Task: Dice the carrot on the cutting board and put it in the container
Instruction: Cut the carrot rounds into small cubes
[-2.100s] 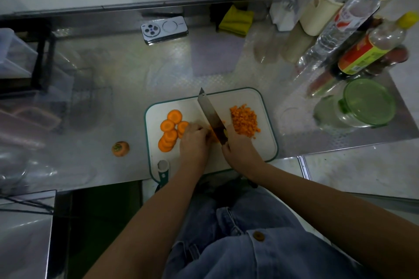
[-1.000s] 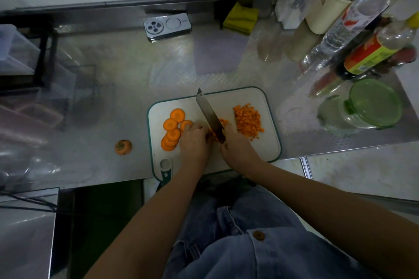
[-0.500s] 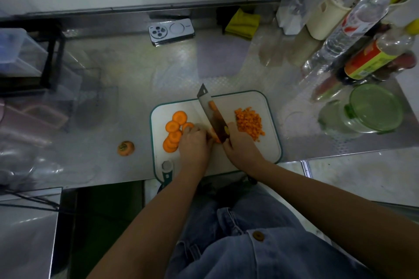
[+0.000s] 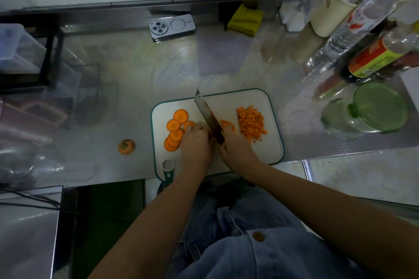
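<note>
A white cutting board (image 4: 260, 99) with a green rim lies near the counter's front edge. Several round carrot slices (image 4: 174, 130) are stacked on its left part, and a heap of diced carrot (image 4: 251, 123) lies on its right part, with a few fresh pieces (image 4: 226, 123) beside the blade. My right hand (image 4: 237, 148) grips the handle of a cleaver (image 4: 207, 115), whose blade rests edge-down on the board. My left hand (image 4: 196, 142) has its fingers curled over carrot pieces pressed against the blade's left side; those pieces are mostly hidden.
A glass container with a green lid (image 4: 376, 108) stands right of the board. Bottles (image 4: 365, 20) crowd the back right corner. A carrot top (image 4: 126, 147) lies left of the board. A phone (image 4: 172, 27) and a yellow cloth (image 4: 246, 19) lie at the back.
The cleaver rose half a second ago and is down on the board again. A few new diced pieces lie right of the blade. The left hand stays beside the blade.
</note>
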The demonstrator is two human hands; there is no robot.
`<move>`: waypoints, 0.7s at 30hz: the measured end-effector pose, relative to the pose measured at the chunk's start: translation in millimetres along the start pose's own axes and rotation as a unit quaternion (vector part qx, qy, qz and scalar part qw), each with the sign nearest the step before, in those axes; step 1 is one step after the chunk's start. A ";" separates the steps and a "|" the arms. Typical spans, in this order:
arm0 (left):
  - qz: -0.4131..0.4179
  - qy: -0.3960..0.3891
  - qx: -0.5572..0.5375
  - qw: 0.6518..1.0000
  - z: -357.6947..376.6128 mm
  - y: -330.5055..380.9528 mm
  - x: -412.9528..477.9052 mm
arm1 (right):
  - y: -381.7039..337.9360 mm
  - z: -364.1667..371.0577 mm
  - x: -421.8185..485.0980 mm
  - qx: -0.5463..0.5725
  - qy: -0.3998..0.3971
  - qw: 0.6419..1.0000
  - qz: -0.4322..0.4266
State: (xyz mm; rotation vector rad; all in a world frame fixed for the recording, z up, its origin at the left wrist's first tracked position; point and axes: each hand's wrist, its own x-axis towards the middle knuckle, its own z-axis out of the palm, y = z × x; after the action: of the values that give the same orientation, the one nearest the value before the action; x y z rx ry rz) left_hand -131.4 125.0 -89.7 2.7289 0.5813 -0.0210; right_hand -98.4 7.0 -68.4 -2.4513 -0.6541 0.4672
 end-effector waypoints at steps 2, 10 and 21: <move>0.005 -0.003 -0.002 1.000 -2.0 0.8 -0.5 | -3.6 1.3 2.3 0.005 -0.001 1.000 0.010; 0.042 -0.010 0.004 0.999 -8.9 -0.3 -0.3 | 2.9 -23.9 16.9 0.104 0.047 0.992 0.059; 0.271 -0.073 0.055 0.958 -7.6 28.3 28.1 | 34.9 -72.6 10.8 0.179 0.066 0.969 0.158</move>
State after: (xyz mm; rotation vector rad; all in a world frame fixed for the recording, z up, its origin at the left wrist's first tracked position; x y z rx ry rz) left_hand -94.8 114.4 -75.5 2.8663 -0.2259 -0.1211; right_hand -44.5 -43.1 -34.0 -2.2169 -0.1061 0.4898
